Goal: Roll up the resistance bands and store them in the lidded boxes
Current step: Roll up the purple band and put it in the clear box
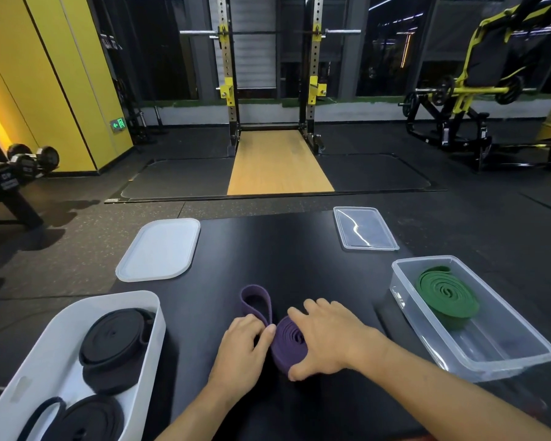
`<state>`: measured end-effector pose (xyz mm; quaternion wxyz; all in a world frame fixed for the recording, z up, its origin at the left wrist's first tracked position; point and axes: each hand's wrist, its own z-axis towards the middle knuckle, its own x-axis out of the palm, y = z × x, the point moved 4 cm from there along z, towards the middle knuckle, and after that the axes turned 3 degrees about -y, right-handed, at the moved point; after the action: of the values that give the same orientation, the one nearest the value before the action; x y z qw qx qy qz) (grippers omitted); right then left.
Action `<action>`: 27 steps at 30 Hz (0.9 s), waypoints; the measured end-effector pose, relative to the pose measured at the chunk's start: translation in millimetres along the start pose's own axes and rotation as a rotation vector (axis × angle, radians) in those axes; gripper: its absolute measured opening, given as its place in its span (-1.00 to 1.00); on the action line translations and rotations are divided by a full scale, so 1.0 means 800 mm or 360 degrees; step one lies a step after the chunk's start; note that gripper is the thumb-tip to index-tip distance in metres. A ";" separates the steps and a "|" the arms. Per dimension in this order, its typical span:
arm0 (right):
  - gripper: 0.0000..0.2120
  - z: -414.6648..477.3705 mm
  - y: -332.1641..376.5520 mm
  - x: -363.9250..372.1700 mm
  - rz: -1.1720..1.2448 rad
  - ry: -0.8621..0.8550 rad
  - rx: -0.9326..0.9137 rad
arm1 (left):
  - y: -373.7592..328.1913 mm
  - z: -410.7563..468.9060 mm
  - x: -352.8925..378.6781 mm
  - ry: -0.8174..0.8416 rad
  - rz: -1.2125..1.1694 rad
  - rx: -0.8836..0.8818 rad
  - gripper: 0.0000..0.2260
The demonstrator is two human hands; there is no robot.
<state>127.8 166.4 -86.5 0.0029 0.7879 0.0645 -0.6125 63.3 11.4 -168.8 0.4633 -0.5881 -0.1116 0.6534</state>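
Rolling flat purple rubber resistance band [287,346]: its loose tail [257,301] lay at eleven o'clock.
The right hand [334,338] gripped the coil, fingers spread; the left hand [240,345] pinched the tail.

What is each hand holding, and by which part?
Both hold the purple resistance band: the right hand grips its rolled coil, the left hand pinches the loose tail.

I'm holding both forearms forward; left hand [244,348] pinching purple band [287,345], right hand [330,340] clasping its coil, thumb curling under.
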 end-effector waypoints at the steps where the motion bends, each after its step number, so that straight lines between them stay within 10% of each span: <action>1: -0.06 0.001 -0.001 -0.001 0.0055 0.0039 -0.0088 | 0.000 0.000 0.000 0.0004 0.0002 0.0012 -0.64; 9: 0.13 -0.005 0.002 0.010 0.0322 0.0090 -0.0150 | -0.002 -0.001 -0.001 0.0050 -0.0016 0.0007 -0.63; 14: 0.33 -0.013 0.014 0.009 0.0112 -0.0184 0.0366 | 0.000 0.001 -0.001 0.0028 0.0018 0.0000 -0.62; 27: -0.08 -0.004 0.014 0.010 0.0017 -0.0282 0.0320 | 0.000 0.001 0.000 0.0014 0.0041 -0.0013 -0.64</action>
<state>133.9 156.0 -94.6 -0.0670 0.7273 -0.0019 -0.6830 62.9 11.7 -168.8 0.4530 -0.5942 -0.1048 0.6563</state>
